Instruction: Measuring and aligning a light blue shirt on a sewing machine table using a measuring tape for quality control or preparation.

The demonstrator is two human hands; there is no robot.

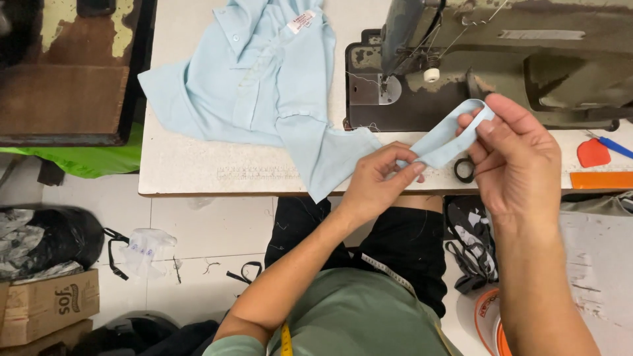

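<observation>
Overhead view of a sewing station, taking the sewing machine as landmark. The white table carries the machine on its far right portion; the machine is worn, grey-green, with its needle and presser foot at its left end. To the left of the machine a pale blue shirt lies spread and rumpled, one sleeve trailing toward the table's near edge. In front of the machine, above that edge, a narrow pale blue fabric strip is held up off the table, folded into a loop. The right hand pinches the loop's upper end between thumb and fingertips, just before the machine's base; the left hand grips the strip's lower end, closed on it, nearer the shirt sleeve. Small scissors lie partly hidden under the strip, and a blue pen and red chalk rest to the right, below the machine's body. Probable fault: the fold is kept only by fingertip pressure, so a slackened pinch in either hand could let the strip spring open or twist, and the sleeve near the edge could slide off.
</observation>
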